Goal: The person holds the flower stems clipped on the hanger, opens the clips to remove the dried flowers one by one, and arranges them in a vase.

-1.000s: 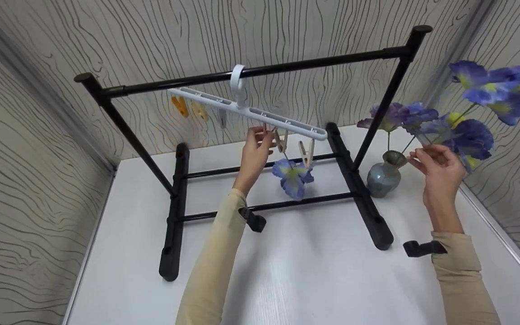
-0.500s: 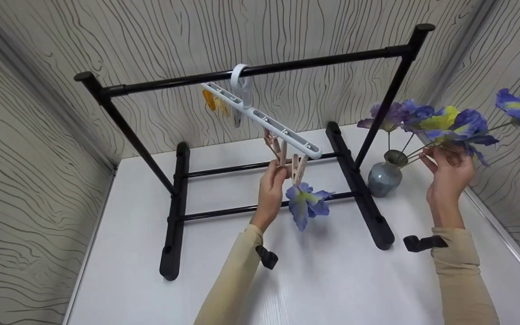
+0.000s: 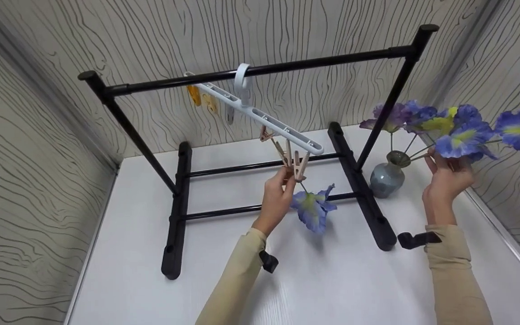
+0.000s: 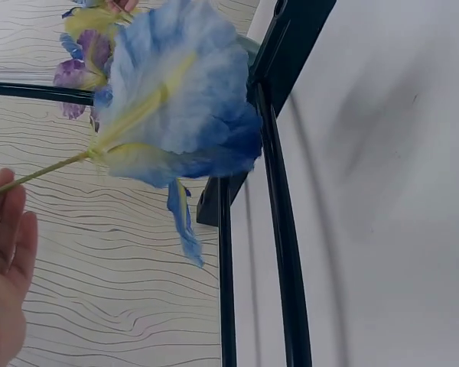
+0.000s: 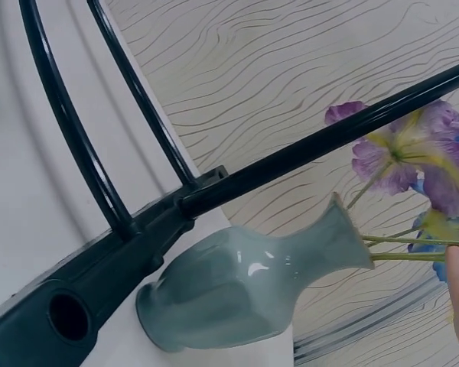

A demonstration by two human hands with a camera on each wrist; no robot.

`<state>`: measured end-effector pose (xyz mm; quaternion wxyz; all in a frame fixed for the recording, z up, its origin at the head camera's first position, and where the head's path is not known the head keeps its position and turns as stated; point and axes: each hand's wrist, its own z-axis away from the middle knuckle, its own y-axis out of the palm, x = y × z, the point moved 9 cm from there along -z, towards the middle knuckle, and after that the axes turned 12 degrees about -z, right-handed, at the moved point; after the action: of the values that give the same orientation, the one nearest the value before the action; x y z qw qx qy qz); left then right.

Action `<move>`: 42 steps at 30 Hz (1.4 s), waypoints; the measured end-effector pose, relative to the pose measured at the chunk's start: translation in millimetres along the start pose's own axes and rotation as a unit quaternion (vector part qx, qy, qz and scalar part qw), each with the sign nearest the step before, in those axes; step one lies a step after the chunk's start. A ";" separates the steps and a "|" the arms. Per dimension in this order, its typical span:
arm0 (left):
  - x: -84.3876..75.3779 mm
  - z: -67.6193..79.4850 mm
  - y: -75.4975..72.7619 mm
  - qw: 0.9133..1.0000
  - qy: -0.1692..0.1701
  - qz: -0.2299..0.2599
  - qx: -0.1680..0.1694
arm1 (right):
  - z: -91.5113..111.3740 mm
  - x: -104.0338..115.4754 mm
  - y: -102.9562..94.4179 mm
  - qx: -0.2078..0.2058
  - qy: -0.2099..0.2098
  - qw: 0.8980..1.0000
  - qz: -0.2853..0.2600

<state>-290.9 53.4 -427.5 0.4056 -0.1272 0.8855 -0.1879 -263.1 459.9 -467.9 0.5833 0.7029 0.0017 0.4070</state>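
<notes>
My left hand [image 3: 277,196] pinches the stem of a blue iris [image 3: 310,211], just below the clothes pegs [image 3: 300,166] of a pale blue peg hanger [image 3: 269,119]. This iris hangs head down, its stem running up towards a pinkish peg [image 3: 265,134]. In the left wrist view, fingers [image 4: 8,229] lie at the stem behind the petals. My right hand [image 3: 448,180] grips an iris stem close to the mouth of a grey-green vase [image 3: 386,179], beneath the blue blooms [image 3: 465,137]. In the right wrist view, two stems [image 5: 402,256] lead from the vase to the fingertips.
A black garment rack [image 3: 323,62] stands on the white table [image 3: 341,280], and the hanger hooks over its top bar. Orange and yellow pegs [image 3: 193,95] hang at its far end. The vase is beside the rack's right foot [image 3: 361,194]. Patterned walls stand behind and on both sides.
My left hand has moved down and right along the hanger, which has swung with its right end nearer. The hanging iris sits lower. Around my right hand the blooms have shifted, some tipping rightward.
</notes>
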 end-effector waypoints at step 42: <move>7.6 8.1 5.1 1.000 -0.004 -0.017 0.017 | 109.6 -105.4 6.9 0.228 0.162 0.910 0.307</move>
<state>-289.9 53.2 -439.7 0.4076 -0.1359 0.8783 -0.2095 -274.0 317.6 -521.0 0.2452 0.7074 -0.0269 0.6623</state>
